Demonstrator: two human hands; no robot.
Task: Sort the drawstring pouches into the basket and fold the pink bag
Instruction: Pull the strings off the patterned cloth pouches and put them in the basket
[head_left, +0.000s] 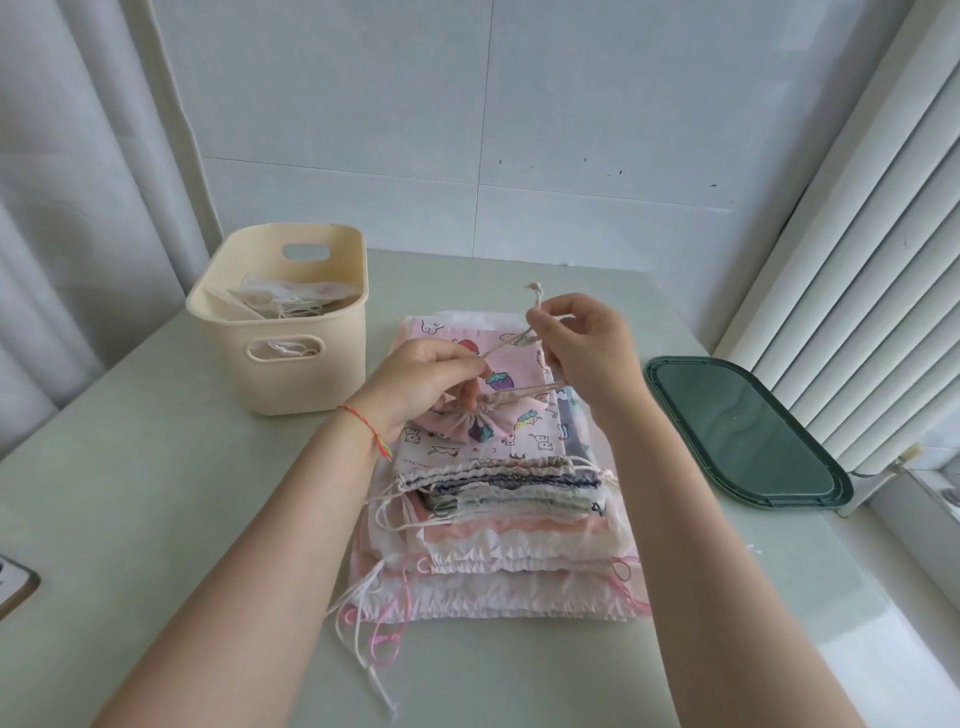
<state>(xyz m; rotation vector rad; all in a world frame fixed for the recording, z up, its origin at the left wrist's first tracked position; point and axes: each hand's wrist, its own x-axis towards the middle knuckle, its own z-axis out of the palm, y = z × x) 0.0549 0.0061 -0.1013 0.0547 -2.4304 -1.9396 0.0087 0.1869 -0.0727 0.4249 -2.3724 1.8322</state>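
A small pink printed drawstring pouch (470, 423) with its mouth gathered shut hangs just above a stack of flat pouches (498, 483). My left hand (421, 387) holds the pouch's gathered top and pinches its cream cord (506, 345). My right hand (584, 345) pinches the cord's other end, whose knot sticks up above the fingers. The stack lies on a large pink bag (519, 597) with pink and white strings trailing off its left side. A cream plastic basket (306, 384) stands to the left and holds white pouches (283, 299).
A dark green tray lid (743, 431) lies on the table to the right of the stack. A radiator (857, 260) and window sill run along the right edge. A small framed object (15, 587) sits at the table's left edge. A curtain hangs at left.
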